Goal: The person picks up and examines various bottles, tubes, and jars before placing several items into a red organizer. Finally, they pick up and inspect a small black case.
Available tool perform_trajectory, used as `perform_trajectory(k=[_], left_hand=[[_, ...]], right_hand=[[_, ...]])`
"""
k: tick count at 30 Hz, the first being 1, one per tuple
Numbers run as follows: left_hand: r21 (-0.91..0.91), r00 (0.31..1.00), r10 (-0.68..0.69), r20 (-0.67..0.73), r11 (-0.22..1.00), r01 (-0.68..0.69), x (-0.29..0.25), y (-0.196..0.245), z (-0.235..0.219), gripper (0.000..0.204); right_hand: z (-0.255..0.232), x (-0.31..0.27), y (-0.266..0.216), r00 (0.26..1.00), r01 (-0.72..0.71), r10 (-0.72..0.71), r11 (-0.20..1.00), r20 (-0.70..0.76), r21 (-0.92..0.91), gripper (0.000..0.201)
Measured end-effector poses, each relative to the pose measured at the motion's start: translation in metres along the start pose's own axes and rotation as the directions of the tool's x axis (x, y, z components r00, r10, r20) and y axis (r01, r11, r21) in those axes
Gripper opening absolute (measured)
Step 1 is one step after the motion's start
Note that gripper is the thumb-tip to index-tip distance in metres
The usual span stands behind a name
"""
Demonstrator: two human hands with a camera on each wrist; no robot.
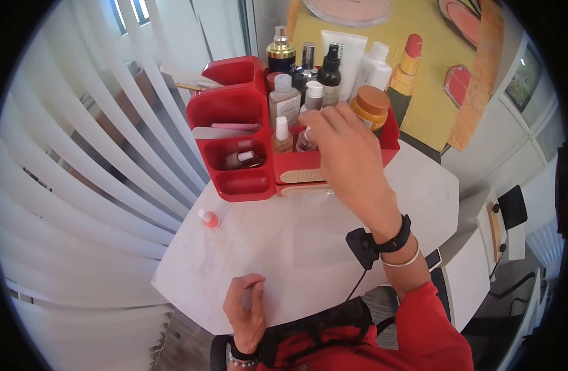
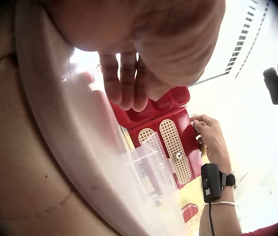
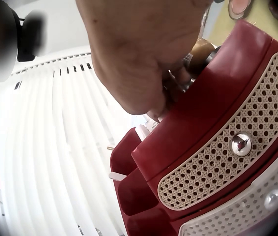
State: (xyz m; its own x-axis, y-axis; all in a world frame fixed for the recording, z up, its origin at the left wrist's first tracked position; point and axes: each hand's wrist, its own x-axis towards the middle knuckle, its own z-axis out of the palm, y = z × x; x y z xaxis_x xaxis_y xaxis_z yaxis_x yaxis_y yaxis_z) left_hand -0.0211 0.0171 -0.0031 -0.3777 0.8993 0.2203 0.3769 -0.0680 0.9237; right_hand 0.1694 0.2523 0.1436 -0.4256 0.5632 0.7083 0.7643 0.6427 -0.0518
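My right hand (image 1: pixel 352 161) reaches over the front wall of the red organizer (image 1: pixel 296 159); its bent fingers grip the top of a small clear bottle (image 1: pixel 305 142). In the right wrist view the hand (image 3: pixel 134 54) hides most of what the fingertips touch, behind the red wall (image 3: pixel 203 110). Left of those fingers stands a white-capped spray bottle (image 1: pixel 283 137). My left hand (image 1: pixel 245 312) rests at the table's near edge, fingers loosely bent and holding nothing. A coral nail polish bottle (image 1: pixel 210 219) stands upright on the white table (image 1: pixel 253 247).
Bottles, a white tube (image 1: pixel 344 59) and an orange jar (image 1: pixel 370 106) crowd the organizer. Its left compartments hold a pink item (image 1: pixel 236 126) and small bottles. A clear drawer (image 2: pixel 151 167) juts from its front. Blinds (image 1: pixel 98 154) hang at the left; a lipstick-shaped decoration (image 1: pixel 409 62) is behind.
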Motion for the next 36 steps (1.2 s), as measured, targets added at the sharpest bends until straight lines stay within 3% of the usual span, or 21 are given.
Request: perform_trajectory(k=[1,4,5,8,11,12,14,18,22,26,32,35,36], left_hand=[[-0.006,1.000,0.016,0.007,1.000,-0.016,0.000,0.000,-0.001,0.010],[-0.019,0.999,0.047,-0.005,0.999,-0.047,0.004,-0.001,-0.002,0.011],[-0.030,0.998,0.067,-0.003,0.997,-0.067,0.003,-0.002,0.000,0.011],[-0.034,0.999,0.042,0.006,0.999,-0.042,0.005,0.000,-0.001,0.007],[-0.027,0.999,0.042,0.018,0.999,-0.041,0.006,0.000,-0.003,0.007],[-0.025,0.999,0.041,0.013,0.999,-0.040,0.005,-0.001,-0.003,0.007],[-0.039,0.999,0.032,0.019,0.999,-0.031,0.007,-0.002,-0.003,0.008],[-0.045,0.999,0.035,0.000,0.998,-0.035,0.008,-0.004,-0.004,0.009],[-0.029,0.999,0.025,0.028,0.999,-0.024,0.007,-0.003,-0.004,0.008],[-0.033,0.996,0.081,0.031,0.996,-0.080,0.007,-0.009,-0.004,0.014],[-0.028,0.995,0.098,0.030,0.995,-0.097,0.006,-0.010,-0.005,0.014],[-0.037,0.994,0.107,0.016,0.994,-0.106,0.007,-0.012,-0.005,0.014],[-0.037,0.994,0.105,0.017,0.994,-0.105,0.008,-0.012,-0.005,0.014]], right_hand=[[-0.002,0.001,-0.002,1.000,0.007,-0.007,1.000,0.003,0.009,0.030],[-0.006,0.002,-0.011,0.961,0.069,-0.058,0.997,-0.270,0.034,0.038],[-0.005,-0.001,-0.016,0.963,0.084,-0.068,0.995,-0.262,0.048,0.038],[0.002,-0.009,-0.043,0.969,0.222,-0.186,0.944,-0.165,0.245,0.036],[0.029,-0.014,-0.072,0.975,0.215,-0.221,0.899,-0.028,0.382,0.037],[0.038,-0.014,-0.079,0.974,0.218,-0.224,0.896,-0.029,0.386,0.037],[0.054,-0.013,-0.091,0.952,0.144,-0.250,0.876,0.177,0.460,0.035],[0.086,-0.018,-0.109,0.914,0.144,-0.328,0.812,0.238,0.566,0.030],[0.108,-0.025,-0.117,0.859,0.153,-0.371,0.844,0.352,0.514,0.040],[0.120,-0.028,-0.122,0.862,0.134,-0.363,0.836,0.354,0.532,0.033],[0.129,-0.028,-0.122,0.842,0.172,-0.347,0.898,0.413,0.404,0.020],[0.113,-0.025,-0.116,0.852,0.093,-0.307,0.885,0.423,0.456,0.019],[0.102,-0.021,-0.112,0.888,0.068,-0.290,0.850,0.356,0.523,0.018]])
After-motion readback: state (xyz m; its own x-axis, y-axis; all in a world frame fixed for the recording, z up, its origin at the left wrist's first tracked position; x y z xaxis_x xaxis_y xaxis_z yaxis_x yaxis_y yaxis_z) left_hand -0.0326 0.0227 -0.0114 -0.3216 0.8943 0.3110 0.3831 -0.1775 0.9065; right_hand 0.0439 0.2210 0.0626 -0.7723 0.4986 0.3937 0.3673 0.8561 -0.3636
